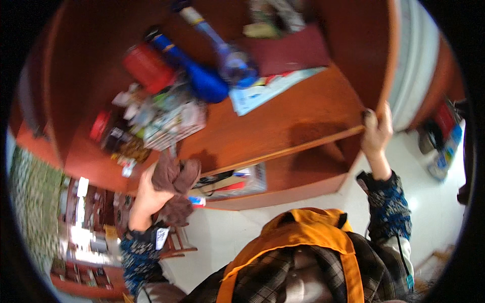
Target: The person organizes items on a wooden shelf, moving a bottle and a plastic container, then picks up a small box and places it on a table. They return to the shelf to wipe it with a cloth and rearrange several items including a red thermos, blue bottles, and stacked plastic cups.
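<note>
A crumpled brown cloth (176, 174) is in my left hand (146, 197), with part of it hanging below the wrist. That hand is at the front of a reddish-brown wooden shelf (242, 140), close to a pale basket (176, 128) filled with small items. Over at the shelf's right end, my right hand (377, 130) grips the front edge of the cabinet's upright side panel (390, 75). The fingers behind that panel are partly hidden.
Behind the basket are a red canister (147, 68), a blue bottle (204, 77) and a clear bluish bottle (237, 62). Papers (261, 92) lie by a maroon flat item (290, 49). A dark jar (117, 138) stands left. A lower shelf holds a clear container (259, 178).
</note>
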Available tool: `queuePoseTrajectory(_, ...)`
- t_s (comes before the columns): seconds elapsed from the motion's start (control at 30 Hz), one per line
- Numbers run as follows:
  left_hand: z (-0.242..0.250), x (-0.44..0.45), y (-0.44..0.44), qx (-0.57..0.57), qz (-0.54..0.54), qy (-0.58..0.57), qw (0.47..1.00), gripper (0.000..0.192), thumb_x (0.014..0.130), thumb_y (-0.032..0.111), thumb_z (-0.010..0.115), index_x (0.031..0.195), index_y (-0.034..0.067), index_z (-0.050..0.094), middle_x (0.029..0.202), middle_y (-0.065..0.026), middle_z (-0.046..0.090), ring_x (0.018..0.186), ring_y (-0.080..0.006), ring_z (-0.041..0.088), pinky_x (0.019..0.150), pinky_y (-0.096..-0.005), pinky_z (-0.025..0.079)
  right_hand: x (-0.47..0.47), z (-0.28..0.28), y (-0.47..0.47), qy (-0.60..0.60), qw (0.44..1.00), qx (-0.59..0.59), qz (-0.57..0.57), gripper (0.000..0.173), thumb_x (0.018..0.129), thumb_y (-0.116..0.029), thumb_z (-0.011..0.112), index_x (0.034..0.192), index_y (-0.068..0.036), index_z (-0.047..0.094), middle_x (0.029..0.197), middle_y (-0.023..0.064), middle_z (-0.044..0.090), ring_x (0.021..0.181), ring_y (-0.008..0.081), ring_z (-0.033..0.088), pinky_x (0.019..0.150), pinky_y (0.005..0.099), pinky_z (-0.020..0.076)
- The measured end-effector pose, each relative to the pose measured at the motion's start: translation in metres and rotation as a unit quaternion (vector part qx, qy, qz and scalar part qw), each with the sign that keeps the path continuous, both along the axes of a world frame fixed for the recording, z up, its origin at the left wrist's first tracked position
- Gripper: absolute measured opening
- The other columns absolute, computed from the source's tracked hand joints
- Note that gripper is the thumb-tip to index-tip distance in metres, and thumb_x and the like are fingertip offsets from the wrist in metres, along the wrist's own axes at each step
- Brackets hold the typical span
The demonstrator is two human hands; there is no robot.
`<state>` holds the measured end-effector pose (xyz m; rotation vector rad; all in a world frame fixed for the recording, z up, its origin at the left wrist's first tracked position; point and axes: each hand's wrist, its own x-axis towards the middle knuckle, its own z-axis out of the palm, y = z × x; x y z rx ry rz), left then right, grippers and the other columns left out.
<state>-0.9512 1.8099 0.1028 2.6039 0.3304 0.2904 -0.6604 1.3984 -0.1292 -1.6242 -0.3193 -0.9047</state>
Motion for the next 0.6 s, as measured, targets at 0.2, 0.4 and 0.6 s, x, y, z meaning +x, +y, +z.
queuePoseTrajectory(0.2, -0.053, -0.014, -0.008, -0.418, 0.006, -0.293, 0.859, 0.046, 0.089, 0.015, 0.077, 0.131, -0.001, 0.065, 0.126, -0.0085, 0.068, 0.111, -0.0223, 0.065, 0.097, -0.0375, 0.053, 0.007, 0.000, 0.000, -0.008, 0.997, 0.012, 0.081, 0.037, 0.106, -0.014, 0.056, 0.137, 0.006, 0.053, 0.128, 0.0165, 0.060, 0.112, 0.0278, 0.057, 0.102, 0.0350, 0.0448)
queuePoseTrajectory(0.4, -0.069, 0.016, -0.031, -0.601, -0.042, -0.290, 0.744, 0.055, 0.090, 0.027, 0.073, 0.136, 0.001, 0.056, 0.124, -0.0103, 0.067, 0.109, -0.0277, 0.067, 0.096, -0.0439, 0.056, 0.004, 0.007, -0.003, -0.011, 0.998, -0.017, 0.054, 0.037, 0.106, -0.015, 0.057, 0.136, 0.005, 0.053, 0.127, 0.0177, 0.060, 0.109, 0.0300, 0.058, 0.100, 0.0356, 0.0455)
queuePoseTrajectory(0.6, 0.003, -0.029, -0.001, -0.447, 0.088, -0.387, 0.802, 0.068, 0.093, 0.052, 0.068, 0.138, 0.004, 0.055, 0.123, -0.0140, 0.067, 0.110, -0.0294, 0.066, 0.097, -0.0470, 0.055, -0.018, 0.004, -0.036, 0.023, 0.988, 0.029, 0.153, 0.040, 0.104, -0.003, 0.053, 0.144, 0.001, 0.054, 0.138, 0.0091, 0.061, 0.122, 0.0198, 0.058, 0.108, 0.0336, 0.0430)
